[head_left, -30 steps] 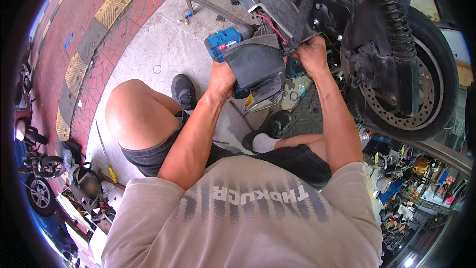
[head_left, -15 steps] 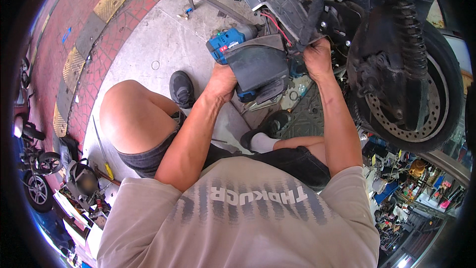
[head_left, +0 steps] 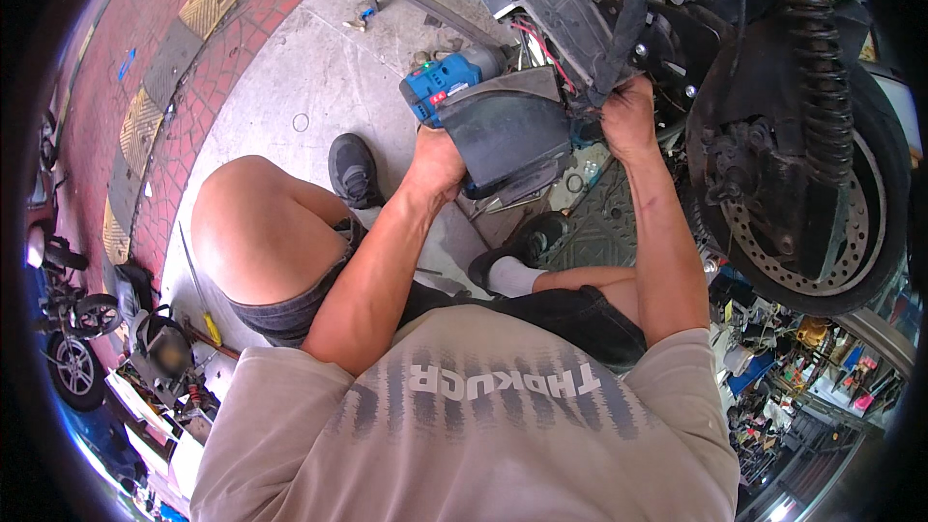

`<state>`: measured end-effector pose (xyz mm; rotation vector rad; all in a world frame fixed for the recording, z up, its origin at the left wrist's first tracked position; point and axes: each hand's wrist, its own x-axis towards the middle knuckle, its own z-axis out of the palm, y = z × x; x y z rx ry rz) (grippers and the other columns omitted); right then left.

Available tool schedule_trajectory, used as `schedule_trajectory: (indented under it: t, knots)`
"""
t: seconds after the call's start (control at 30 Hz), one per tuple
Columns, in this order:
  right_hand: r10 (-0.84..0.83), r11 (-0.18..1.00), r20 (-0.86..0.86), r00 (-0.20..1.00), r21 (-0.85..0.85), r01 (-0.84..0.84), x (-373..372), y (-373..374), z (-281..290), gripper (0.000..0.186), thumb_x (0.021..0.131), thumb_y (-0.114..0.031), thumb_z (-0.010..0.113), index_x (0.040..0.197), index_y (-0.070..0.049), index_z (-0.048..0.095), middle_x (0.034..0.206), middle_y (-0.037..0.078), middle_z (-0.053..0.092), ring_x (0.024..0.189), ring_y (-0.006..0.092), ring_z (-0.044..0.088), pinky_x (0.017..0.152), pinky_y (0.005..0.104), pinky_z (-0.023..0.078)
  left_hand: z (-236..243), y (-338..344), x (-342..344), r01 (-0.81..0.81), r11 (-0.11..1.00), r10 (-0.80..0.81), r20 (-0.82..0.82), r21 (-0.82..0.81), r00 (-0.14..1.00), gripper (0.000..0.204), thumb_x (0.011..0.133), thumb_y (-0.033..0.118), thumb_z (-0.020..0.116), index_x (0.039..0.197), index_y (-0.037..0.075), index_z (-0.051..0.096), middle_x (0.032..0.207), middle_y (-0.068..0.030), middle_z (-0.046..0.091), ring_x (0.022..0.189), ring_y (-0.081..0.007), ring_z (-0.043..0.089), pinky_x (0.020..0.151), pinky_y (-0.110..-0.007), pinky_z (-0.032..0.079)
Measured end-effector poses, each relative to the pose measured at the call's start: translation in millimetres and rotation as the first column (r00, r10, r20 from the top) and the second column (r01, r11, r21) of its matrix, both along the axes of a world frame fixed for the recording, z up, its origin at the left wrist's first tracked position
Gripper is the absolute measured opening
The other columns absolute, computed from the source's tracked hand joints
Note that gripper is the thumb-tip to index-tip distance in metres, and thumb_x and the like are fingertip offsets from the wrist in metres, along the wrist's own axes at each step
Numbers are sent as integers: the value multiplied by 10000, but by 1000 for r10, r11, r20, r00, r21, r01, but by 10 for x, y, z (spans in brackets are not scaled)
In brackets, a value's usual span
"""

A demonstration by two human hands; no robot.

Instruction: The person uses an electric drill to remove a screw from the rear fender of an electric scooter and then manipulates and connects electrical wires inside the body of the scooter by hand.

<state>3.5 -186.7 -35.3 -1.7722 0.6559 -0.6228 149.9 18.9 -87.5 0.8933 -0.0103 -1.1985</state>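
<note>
My left hand [head_left: 435, 161] grips a blue cordless driver [head_left: 441, 81], its handle hidden behind a curved black plastic panel [head_left: 505, 133]; the tool's nose points right, toward the scooter. Up at the corner of the scooter's dark deck [head_left: 565, 0], my right hand [head_left: 628, 116] has curled fingers, partly hidden beside a black wrapped cable [head_left: 628, 19] and thin red wires [head_left: 541, 50]; what they hold I cannot make out. Right of that hand are a coil spring [head_left: 812, 77] and a wheel with a perforated brake disc [head_left: 851, 242].
Metal stand legs [head_left: 425, 12] stand behind the driver. A yellow screwdriver [head_left: 211, 329] lies by my left knee. Parked two-wheelers [head_left: 87, 314] line the far left, beside red paving and a striped strip [head_left: 135, 126]. Cluttered shelves [head_left: 812, 387] fill the lower right.
The scooter's wheel and spring sit a little farther right and lower in the view. My right hand has shifted slightly right with the deck corner; my left hand still grips the driver.
</note>
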Motion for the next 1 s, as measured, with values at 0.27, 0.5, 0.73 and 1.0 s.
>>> schedule_trajectory:
  t: [0.27, 0.5, 0.73, 1.0]
  knots:
    - [-14, 998, -12, 1000, 64, 15, 5, 30, 31, 332, 908, 16, 638, 1231, 4, 716, 1168, 87, 765, 1065, 159, 687, 938, 306, 508, 38, -35, 18, 38, 998, -38, 8, 47, 999, 267, 932, 67, 726, 1196, 36, 695, 1074, -69, 731, 920, -182, 709, 806, -354, 596]
    - [-1, 1000, -47, 999, 20, 2, -2, 25, 46, 346, 904, 27, 613, 1235, 7, 713, 1210, 100, 755, 1101, 166, 683, 957, 308, 503, 143, 18, 44, 52, 998, -52, 1, 27, 999, 287, 938, 79, 723, 1220, 38, 686, 1113, -83, 736, 960, -194, 719, 841, -361, 600]
    - [-17, 1000, 1, 1000, -12, 17, 8, 25, -3, 331, 898, 33, 617, 1210, 5, 722, 1152, 94, 769, 1046, 165, 694, 912, 306, 520, 173, 10, 3, 30, 1000, -31, -59, -6, 998, 303, 945, 84, 718, 1243, 50, 676, 1130, -85, 733, 967, -195, 718, 850, -362, 600]
    - [-7, 1000, -4, 1000, -15, 7, 4, 36, 34, 271, 906, 25, 629, 1151, -2, 741, 1025, 67, 775, 859, 126, 688, 744, 290, 527, 94, -22, -21, 45, 999, -45, 3, 19, 999, 288, 946, 82, 721, 1229, 51, 678, 1113, -71, 728, 972, -189, 710, 847, -365, 597]
